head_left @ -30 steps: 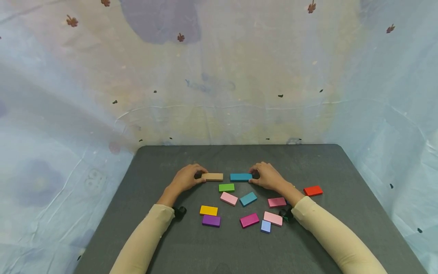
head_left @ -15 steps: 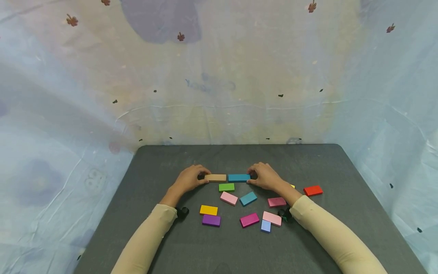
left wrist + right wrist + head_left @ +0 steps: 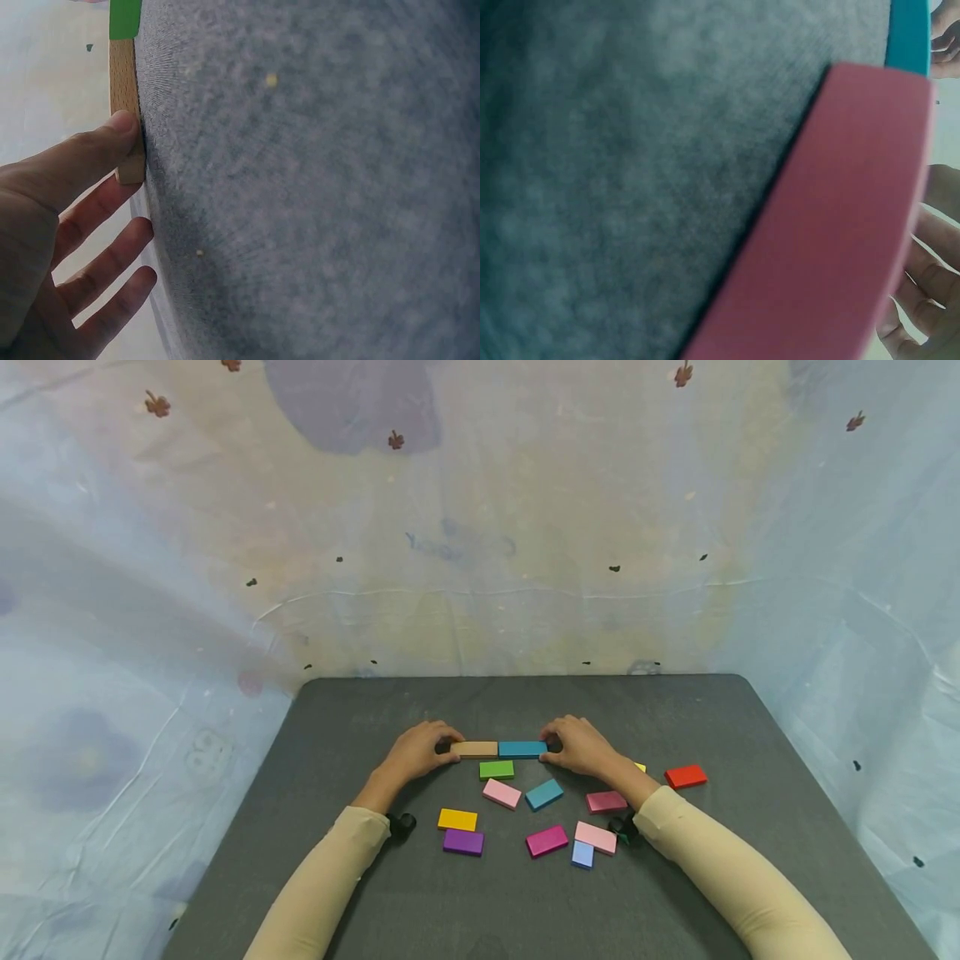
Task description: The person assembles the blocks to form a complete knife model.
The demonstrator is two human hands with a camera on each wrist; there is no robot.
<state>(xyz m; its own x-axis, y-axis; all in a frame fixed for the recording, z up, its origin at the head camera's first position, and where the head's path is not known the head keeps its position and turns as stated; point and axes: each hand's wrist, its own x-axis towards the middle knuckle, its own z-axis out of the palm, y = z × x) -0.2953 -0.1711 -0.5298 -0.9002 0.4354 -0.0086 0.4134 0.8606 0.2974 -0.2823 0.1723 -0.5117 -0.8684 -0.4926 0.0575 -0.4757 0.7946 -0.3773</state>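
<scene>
My left hand (image 3: 420, 748) pinches the outer end of a natural wood block (image 3: 476, 750), with the thumb on its near side. In the left wrist view the thumb lies on the wood block (image 3: 124, 79) while the other fingers spread out behind and beside it. At the far middle of the table, a blue block (image 3: 522, 750) lies end to end with it, apparently touching. My right hand (image 3: 581, 746) grips the blue block's right end. That grip is hidden in the right wrist view, where a dark pink block (image 3: 825, 217) fills the foreground and the hand (image 3: 934, 270) shows behind.
Green (image 3: 497, 770), light pink (image 3: 502, 794) and teal (image 3: 543, 795) blocks lie just in front of the pair. Nearer are yellow (image 3: 457, 819), purple (image 3: 462, 842), magenta (image 3: 547, 841) and small blue (image 3: 582, 854) blocks. A red block (image 3: 686, 777) lies right on the grey table (image 3: 360, 893).
The wood block has slid right and the blue block slightly left, both held at their outer ends. The gap between them has closed. The other blocks look unmoved.
</scene>
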